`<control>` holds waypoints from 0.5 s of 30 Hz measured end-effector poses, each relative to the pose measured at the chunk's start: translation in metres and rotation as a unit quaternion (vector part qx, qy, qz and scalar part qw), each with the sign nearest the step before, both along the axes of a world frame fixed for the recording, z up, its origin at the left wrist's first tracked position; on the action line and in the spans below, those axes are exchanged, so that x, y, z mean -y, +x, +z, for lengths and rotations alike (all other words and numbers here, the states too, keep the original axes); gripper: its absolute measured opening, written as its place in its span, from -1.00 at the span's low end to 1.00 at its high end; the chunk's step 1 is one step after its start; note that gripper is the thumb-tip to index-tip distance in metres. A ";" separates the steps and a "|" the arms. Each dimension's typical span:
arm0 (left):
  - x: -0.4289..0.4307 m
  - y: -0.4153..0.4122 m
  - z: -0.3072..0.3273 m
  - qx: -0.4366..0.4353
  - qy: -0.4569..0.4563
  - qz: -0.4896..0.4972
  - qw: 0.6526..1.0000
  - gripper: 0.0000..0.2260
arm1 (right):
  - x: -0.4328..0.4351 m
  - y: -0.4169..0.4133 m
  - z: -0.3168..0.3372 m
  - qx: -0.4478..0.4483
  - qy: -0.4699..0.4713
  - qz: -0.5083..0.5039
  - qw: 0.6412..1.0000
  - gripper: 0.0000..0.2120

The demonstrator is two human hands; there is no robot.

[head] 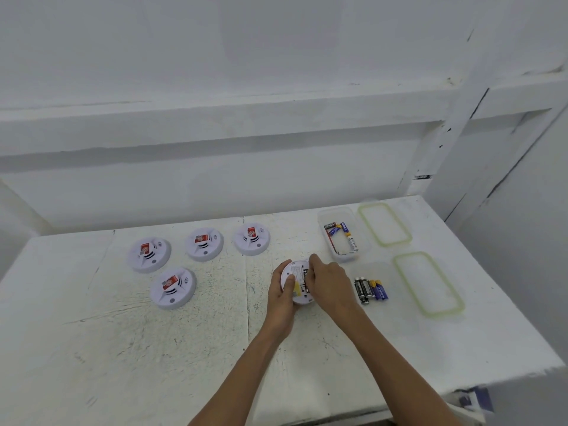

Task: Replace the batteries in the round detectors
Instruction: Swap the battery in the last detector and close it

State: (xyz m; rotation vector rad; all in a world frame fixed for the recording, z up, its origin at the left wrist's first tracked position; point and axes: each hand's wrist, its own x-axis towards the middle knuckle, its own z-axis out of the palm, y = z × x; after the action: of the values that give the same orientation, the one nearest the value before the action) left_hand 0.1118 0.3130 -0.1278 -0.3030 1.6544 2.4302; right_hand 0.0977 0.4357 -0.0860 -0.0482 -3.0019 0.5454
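**A:** Where is the detector being worked on?

**B:** The upturned detector (295,273) is sitting near the middle of the tabletop (153,348), back side up, caught between both hands. Turning it over is exposing the battery bay.

**A:** How is each grip looking?

**B:** The left hand (282,298) is wrapping the near-left rim, with its thumb lying across the label, probably to keep the round body from spinning. The right hand (330,284) is curling a finger over the far rim while its thumb is working at the dark bay. I cannot tell whether a battery is sitting under that thumb.

**A:** And the supplies?

**B:** A clear box (365,239) is standing just beyond the right hand, holding a few batteries (336,230). A second battery cluster (372,290) is lying just beside the right wrist, possibly in another clear box, though its walls are too faint to be sure. Keeping two groups apart is likely separating fresh cells from spent ones. Which is which is unclear. Two green-rimmed lids (384,224) are lying further right, out of the way.

**A:** How much is remaining?

**B:** Four face-up detectors (173,289) are waiting well to the left, apparently unopened, so I am judging this an early stage.
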 end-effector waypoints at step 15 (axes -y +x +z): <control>-0.003 -0.003 -0.003 0.007 -0.003 0.015 1.000 -0.69 | -0.002 0.010 -0.006 -0.058 -0.130 -0.038 0.989 -0.85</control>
State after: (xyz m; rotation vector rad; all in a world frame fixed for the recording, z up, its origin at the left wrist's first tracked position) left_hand 0.1091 0.3161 -0.1313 -0.3479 1.6629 2.4386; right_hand 0.1078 0.4377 -0.0922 -0.1421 -2.7859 0.8937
